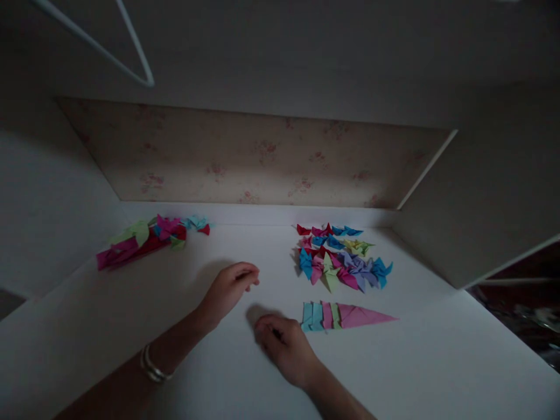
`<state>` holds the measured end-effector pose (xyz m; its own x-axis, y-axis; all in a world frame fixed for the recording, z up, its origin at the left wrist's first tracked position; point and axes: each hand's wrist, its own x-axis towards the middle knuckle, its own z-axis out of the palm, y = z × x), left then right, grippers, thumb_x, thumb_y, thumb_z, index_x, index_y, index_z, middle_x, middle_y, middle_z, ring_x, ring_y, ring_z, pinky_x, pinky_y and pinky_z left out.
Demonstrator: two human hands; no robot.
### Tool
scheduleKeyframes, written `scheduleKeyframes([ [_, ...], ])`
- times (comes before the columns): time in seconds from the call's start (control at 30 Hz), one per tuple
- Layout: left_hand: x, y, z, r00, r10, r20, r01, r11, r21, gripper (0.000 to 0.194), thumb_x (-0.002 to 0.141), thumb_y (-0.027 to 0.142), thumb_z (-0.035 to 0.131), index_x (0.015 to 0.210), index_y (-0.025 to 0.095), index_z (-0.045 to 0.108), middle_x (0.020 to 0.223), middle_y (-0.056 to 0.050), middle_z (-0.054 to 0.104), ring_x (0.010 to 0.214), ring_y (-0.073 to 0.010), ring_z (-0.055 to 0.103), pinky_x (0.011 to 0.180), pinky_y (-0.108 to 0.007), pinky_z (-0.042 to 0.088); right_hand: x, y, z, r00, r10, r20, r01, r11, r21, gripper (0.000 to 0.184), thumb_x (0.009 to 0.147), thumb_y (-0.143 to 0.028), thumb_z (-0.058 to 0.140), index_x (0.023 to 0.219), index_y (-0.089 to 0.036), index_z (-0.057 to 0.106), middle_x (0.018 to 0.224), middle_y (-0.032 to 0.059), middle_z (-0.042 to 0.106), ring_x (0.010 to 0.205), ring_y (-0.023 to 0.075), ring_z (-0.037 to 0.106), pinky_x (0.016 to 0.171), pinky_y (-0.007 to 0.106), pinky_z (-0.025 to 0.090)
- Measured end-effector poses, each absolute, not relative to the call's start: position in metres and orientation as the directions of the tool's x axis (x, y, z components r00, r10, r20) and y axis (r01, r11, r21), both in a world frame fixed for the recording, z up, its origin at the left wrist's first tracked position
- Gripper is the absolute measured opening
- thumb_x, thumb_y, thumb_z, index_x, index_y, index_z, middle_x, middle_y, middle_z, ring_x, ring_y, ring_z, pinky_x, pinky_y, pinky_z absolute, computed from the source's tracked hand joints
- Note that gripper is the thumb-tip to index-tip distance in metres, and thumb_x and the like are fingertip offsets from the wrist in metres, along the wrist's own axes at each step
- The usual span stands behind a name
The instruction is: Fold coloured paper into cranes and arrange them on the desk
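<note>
My left hand [230, 289] hovers over the white tabletop [175, 326] with its fingers curled together; nothing shows in it. My right hand [284, 344] rests on the table with fingers bent down, just left of a long pointed cone [345, 315] built from blue, pink and green folded paper pieces. Whether its fingers hold something small is hidden. Beyond the cone lies a pile of several small folded paper pieces [341, 256] in red, blue, pink, purple and green. A silver bracelet [151, 366] circles my left wrist.
A second heap of folded coloured paper [144, 239] lies at the back left. A floral-patterned panel [262, 157] closes the back, white side walls stand left and right. A white hanger [131, 58] hangs above left. Dark clutter shows at the far right [525, 315].
</note>
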<state>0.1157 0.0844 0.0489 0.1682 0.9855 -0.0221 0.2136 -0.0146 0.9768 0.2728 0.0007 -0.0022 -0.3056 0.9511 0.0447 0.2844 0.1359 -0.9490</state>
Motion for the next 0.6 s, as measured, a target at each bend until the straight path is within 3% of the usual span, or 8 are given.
scheduleKeyframes([
  [0.2, 0.063, 0.027, 0.019, 0.076, 0.984, -0.161, 0.066, 0.156, 0.986, 0.024, 0.073, 0.04, 0.061, 0.081, 0.017, 0.062, 0.067, 0.001, 0.061, 0.047, -0.0089, 0.044, 0.044, -0.021, 0.031, 0.262, 0.001, -0.004, -0.166, 0.986, 0.02, 0.313, 0.072, -0.947, 0.036, 0.094, -0.046, 0.04, 0.08, -0.019, 0.061, 0.057, -0.0031, 0.049, 0.049, 0.0103, 0.042, 0.047, 0.021, 0.03],
  [0.37, 0.055, 0.011, 0.006, 0.121, 0.984, -0.128, 0.089, 0.117, 0.989, 0.025, 0.078, 0.041, 0.058, 0.086, 0.017, 0.062, 0.068, 0.002, 0.059, 0.049, -0.0082, 0.044, 0.045, -0.02, 0.031, 0.24, -0.01, -0.002, -0.075, 0.995, 0.062, 0.522, 0.092, -0.848, 0.037, 0.095, -0.044, 0.038, 0.079, -0.021, 0.062, 0.062, 0.0, 0.058, 0.056, 0.0134, 0.053, 0.055, 0.023, 0.035],
  [0.6, 0.055, 0.013, -0.008, 0.142, 0.989, 0.026, 0.168, -0.05, 0.984, 0.022, 0.081, 0.035, 0.054, 0.088, 0.016, 0.063, 0.075, -0.003, 0.064, 0.069, -0.0155, 0.059, 0.062, -0.024, 0.046, 0.199, -0.035, 0.004, -0.363, 0.907, 0.215, 0.602, 0.404, -0.689, 0.032, 0.096, -0.033, 0.037, 0.084, -0.022, 0.064, 0.077, 0.0023, 0.067, 0.069, 0.0146, 0.06, 0.066, 0.023, 0.039],
])
